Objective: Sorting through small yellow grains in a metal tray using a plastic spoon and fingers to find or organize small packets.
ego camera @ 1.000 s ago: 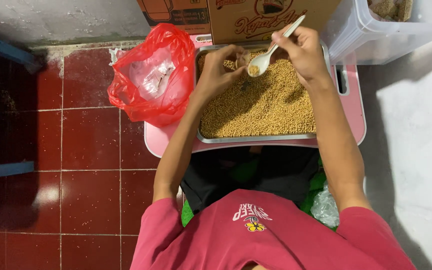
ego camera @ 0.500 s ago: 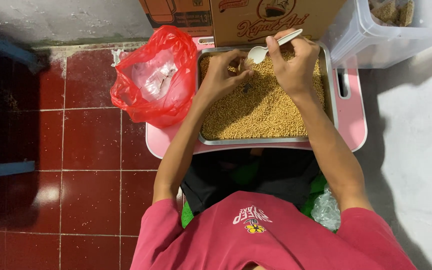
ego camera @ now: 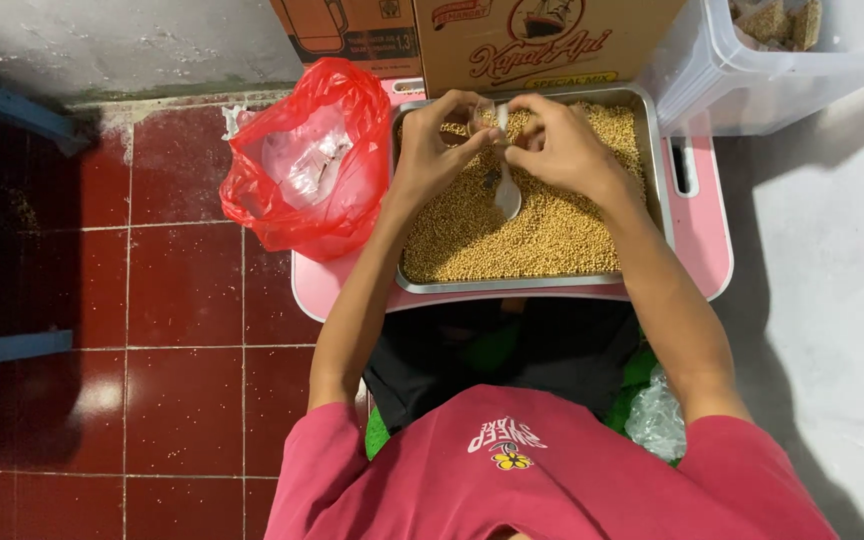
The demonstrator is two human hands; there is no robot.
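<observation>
Behind the grain tray [ego camera: 652, 150], two brown cartons [ego camera: 552, 40] stand.

Item count, top view.
One metal tray [ego camera: 655, 150] of grain; one white spoon [ego camera: 505, 190]; one red plastic bag [ego camera: 302, 160]; two cardboard boxes [ego camera: 552, 40] far; one clear plastic bin [ego camera: 752, 70] far right; two hands [ego camera: 432, 150].

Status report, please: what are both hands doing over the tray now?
Left hand and right hand together pinch a small clear plastic packet. White plastic spoon hangs under the fingers, over the grain-filled metal tray. Nothing in the way.
</observation>
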